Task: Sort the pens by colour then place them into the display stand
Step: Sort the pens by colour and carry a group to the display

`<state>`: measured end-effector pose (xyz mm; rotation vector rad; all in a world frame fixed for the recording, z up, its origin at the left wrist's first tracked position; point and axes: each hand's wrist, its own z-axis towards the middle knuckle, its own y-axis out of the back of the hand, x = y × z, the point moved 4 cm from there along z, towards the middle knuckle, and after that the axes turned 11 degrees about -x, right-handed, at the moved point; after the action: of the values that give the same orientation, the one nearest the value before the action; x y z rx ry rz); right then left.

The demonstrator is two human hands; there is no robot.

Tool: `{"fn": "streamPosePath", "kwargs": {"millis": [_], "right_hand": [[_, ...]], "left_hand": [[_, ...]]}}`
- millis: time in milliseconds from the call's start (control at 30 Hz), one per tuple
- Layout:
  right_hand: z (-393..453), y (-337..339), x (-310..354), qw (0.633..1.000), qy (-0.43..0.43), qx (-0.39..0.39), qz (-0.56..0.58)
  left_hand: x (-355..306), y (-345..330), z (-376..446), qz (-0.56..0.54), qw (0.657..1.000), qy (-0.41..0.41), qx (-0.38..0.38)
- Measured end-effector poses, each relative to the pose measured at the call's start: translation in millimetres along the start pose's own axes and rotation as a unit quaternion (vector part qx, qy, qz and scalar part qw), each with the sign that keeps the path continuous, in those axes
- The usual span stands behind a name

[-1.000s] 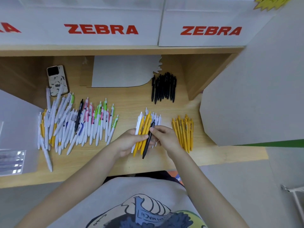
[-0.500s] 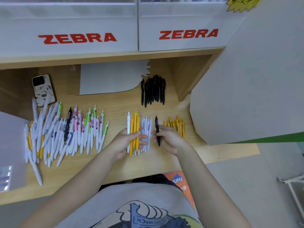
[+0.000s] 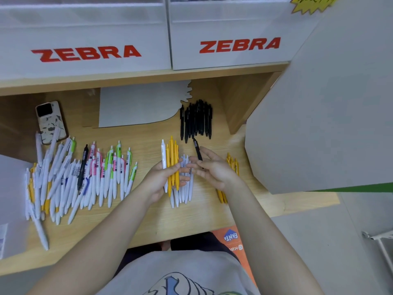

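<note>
My left hand point(image 3: 163, 179) grips a small bunch of pens point(image 3: 171, 158), one white and several yellow, held upright over the wooden desk point(image 3: 148, 222). My right hand point(image 3: 212, 169) pinches a single black pen point(image 3: 197, 151), its tip pointing toward the black pen pile point(image 3: 196, 120) behind it. White pens point(image 3: 184, 192) lie on the desk between and under my hands. A yellow pen pile point(image 3: 232, 165) lies right of my right hand, partly hidden by it. A big mixed heap of pens point(image 3: 80, 177) covers the left of the desk. White ZEBRA display stands point(image 3: 229, 35) sit on the shelf above.
A phone point(image 3: 51, 122) lies at the back left beside a grey card cutout point(image 3: 138, 105). A large grey board point(image 3: 323, 116) leans over the desk's right end. A grey sheet point(image 3: 10, 199) covers the left edge. An orange packet point(image 3: 234, 239) lies below the desk.
My right hand has pulled the black pen out of the bunch and carried it up and to the right, toward the black pile. My left hand keeps the bunch.
</note>
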<state>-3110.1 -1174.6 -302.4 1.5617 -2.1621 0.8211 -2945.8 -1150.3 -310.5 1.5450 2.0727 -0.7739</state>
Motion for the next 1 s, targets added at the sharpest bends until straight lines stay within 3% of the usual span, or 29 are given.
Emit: {"fn": "streamPosePath", "kwargs": {"millis": [100,267,367,500,633,767,900,1000], "right_hand": [[6,2,-5,1.000,0.008,-0.025,-0.013],[8,7,-1,0.970,0.097,-0.100,-0.200],[16,9,8,0.927,0.180,-0.168,-0.284],[37,7,31,0.828,0.335,-0.249,-0.374],[68,-2,46,0.784,0.346,-0.295,-0.422],[88,0,46,0.814,0.289,-0.295,-0.409],[73,4,41,0.833,0.300,-0.274,-0.375],[42,4,32,0.875,0.300,-0.213,-0.316]], "left_hand": [[2,3,2,-0.005,1.000,0.000,-0.003],[8,9,1,-0.017,1.000,0.003,-0.013],[10,11,0,-0.023,1.000,0.004,-0.015],[10,13,1,-0.041,0.999,0.000,-0.018],[7,14,3,-0.049,0.999,-0.002,-0.014],[6,15,4,-0.055,0.998,0.001,-0.013],[4,13,4,-0.045,0.999,0.006,0.001],[3,5,0,-0.018,1.000,0.001,0.012]]}}
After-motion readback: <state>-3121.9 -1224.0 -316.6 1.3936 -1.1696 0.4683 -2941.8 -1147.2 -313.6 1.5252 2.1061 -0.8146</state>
